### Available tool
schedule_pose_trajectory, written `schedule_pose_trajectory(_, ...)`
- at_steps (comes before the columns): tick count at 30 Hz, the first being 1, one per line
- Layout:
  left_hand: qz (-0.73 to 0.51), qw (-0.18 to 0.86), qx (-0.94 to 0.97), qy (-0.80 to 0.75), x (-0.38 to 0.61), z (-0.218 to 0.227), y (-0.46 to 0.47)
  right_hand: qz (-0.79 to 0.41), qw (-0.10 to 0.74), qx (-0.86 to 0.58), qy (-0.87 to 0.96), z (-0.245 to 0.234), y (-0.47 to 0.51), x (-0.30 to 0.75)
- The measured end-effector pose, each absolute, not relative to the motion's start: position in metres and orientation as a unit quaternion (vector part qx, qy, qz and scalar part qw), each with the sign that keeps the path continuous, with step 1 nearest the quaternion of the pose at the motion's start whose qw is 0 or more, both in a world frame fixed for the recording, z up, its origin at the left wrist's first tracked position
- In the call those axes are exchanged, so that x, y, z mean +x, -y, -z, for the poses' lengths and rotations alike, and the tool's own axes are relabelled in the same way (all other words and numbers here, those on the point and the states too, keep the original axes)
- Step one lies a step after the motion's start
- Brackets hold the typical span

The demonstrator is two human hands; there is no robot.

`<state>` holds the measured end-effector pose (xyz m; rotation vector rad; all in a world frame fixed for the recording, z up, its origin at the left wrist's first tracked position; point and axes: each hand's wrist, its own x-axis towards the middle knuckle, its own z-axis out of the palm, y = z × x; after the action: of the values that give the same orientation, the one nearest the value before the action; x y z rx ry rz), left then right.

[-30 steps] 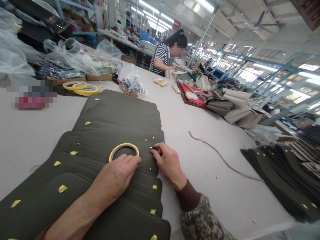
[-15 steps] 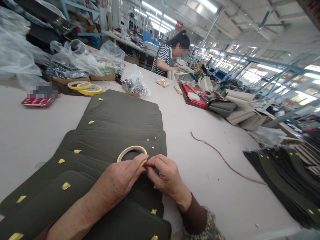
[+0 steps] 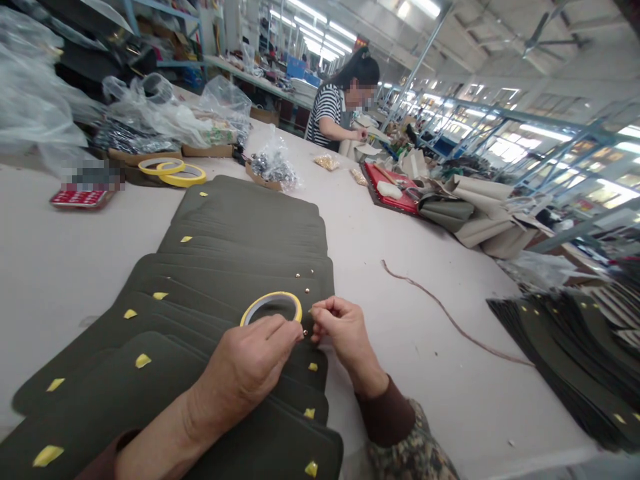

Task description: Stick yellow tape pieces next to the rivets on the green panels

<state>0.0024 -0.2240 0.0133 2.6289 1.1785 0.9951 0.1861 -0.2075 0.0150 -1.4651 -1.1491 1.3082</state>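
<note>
My left hand point(image 3: 260, 360) is closed on a roll of yellow tape point(image 3: 273, 296), holding it above overlapping dark olive panels point(image 3: 240, 230). Just right of the roll, my right hand point(image 3: 343, 333) is pinched, with a tiny yellowish bit of tape showing at its fingertips. The two hands are slightly apart. Small yellow tape pieces point(image 3: 143, 361) sit along the left and right sides of the panels. Several small shiny metal studs point(image 3: 307, 291) show near the panels' right edge, close to my right fingers.
Two more yellow tape rolls point(image 3: 183, 176) lie at the back left, near a red box point(image 3: 83, 199) and plastic bags point(image 3: 165, 113). A brown cord point(image 3: 440, 310) crosses the right side of the table. Dark panels point(image 3: 565, 360) are stacked far right. A co-worker point(image 3: 333, 110) works across the table.
My right hand has drawn away from the tape roll, to the right and slightly up. My left hand still holds the roll and has shifted slightly right.
</note>
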Motion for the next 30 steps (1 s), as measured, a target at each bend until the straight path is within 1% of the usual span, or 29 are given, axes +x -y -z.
schedule_pose_trajectory(3, -0.269, 0.035, 0.868, -0.416, 0.002, -0.011, 0.221, -0.561, 0.353, -0.594, 0.456, -0.011, 0.206, 0.202)
schedule_pose_trajectory(6, -0.181, 0.032, 0.88, -0.437, 0.002, -0.008, 0.216, -0.547, 0.307, -0.606, 0.489, -0.006, 0.211, 0.21)
schedule_pose_trajectory(8, -0.148, 0.036, 0.885, -0.441, 0.003, -0.007, 0.213, -0.53, 0.289, -0.609, 0.514, -0.003, 0.216, 0.211)
schedule_pose_trajectory(13, -0.131, 0.073, 0.887, -0.438, 0.005, -0.007, 0.213, -0.488, 0.264, -0.592, 0.585, -0.003, 0.218, 0.208)
schedule_pose_trajectory(19, -0.129, 0.104, 0.894, -0.417, 0.004, -0.01, 0.215, -0.48, 0.243, -0.579, 0.612, -0.006, 0.218, 0.211)
schedule_pose_trajectory(25, -0.101, 0.123, 0.896, -0.414, 0.006, -0.011, 0.215, -0.37, 0.229, -0.531, 0.727, -0.011, 0.221, 0.205)
schedule_pose_trajectory(28, -0.09, 0.13, 0.894, -0.418, 0.006, -0.011, 0.215, -0.298, 0.22, -0.531, 0.762, -0.011, 0.222, 0.199)
schedule_pose_trajectory(30, -0.089, 0.134, 0.893, -0.42, 0.006, -0.01, 0.215, -0.28, 0.21, -0.54, 0.765, -0.011, 0.222, 0.198)
